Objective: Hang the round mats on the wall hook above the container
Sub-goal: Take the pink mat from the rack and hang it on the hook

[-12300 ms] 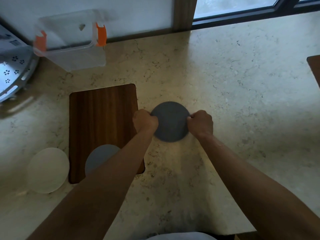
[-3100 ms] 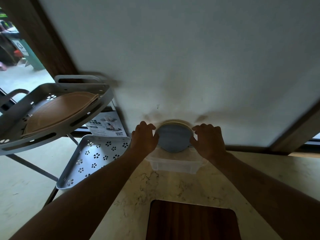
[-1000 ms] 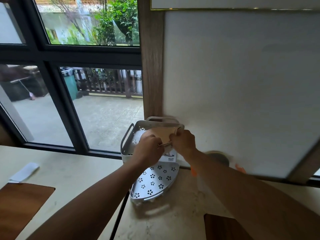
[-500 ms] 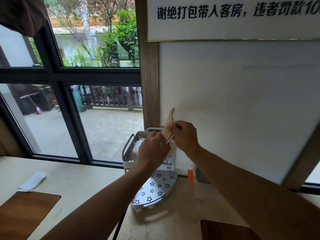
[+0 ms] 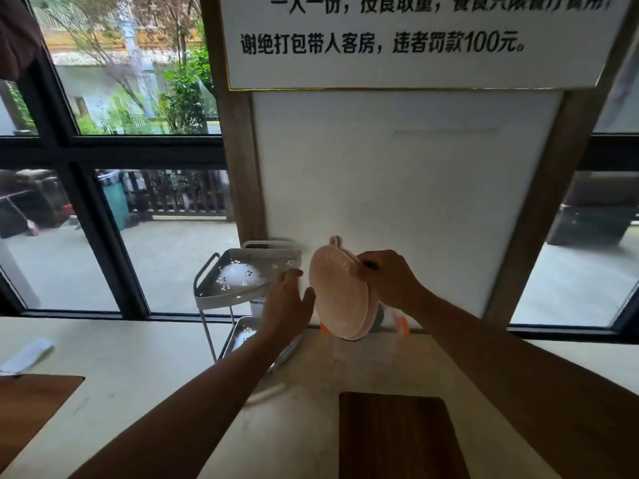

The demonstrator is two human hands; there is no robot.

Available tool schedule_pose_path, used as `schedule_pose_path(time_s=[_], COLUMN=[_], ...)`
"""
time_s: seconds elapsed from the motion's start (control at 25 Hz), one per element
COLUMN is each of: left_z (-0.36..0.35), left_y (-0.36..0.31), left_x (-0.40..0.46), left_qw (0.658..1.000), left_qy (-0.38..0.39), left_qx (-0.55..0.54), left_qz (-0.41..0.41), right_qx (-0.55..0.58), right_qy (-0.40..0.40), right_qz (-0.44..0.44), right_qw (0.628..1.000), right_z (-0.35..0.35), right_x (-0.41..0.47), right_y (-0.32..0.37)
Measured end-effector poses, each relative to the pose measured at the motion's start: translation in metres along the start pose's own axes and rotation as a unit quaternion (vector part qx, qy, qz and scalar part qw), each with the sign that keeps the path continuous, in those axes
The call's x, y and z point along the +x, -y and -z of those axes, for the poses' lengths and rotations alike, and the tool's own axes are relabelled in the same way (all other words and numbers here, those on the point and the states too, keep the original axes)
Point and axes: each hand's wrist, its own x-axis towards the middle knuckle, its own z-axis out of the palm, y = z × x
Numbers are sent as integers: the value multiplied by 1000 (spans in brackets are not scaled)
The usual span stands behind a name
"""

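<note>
— What does the person wear on the arms?

— Nothing that shows. Both forearms come up from the bottom edge bare, with no sleeve or cuff anywhere along them.

— And on the hands?

— The left hand [image 5: 288,302] has no glove, ring or band that I can make out. The right hand [image 5: 389,280] is likewise ungloved, and its wrist carries no watch or strap.

— Any marks, or painted nails?

— The picture is too soft at the fingertips to tell.
</note>
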Motion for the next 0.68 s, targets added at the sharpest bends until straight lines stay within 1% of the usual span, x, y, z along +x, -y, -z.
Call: schedule_pose_path(time_s=[0.08,0.16,0.28,0.44,0.52,0.68], left_z=[-6,-13,-31,-44,-50,-69], left_y=[-5,-10,-18,-34,-35,-30], left_x=[-6,-10,-23,-25,-21,-14], left_qw=[998,994,988,990,989,985], left_qy=[49,79,111,111,124,159], left_qx=[-38,-68,-102,-85,-79,-60], left_qz=[27,30,25,4,-21,32], right_qx=[4,25,69,98,108,102], right_qy=[23,33,26,29,27,21], right_qz=[1,3,-26,-40,-50,-62], right_qw=[1000,999,997,994,993,993], right_z=[9,13,15,16,18,18], right_x=[-21,-39,-63,-78,-80,-75], right_y=[-14,-24,-41,-60,-69,-87])
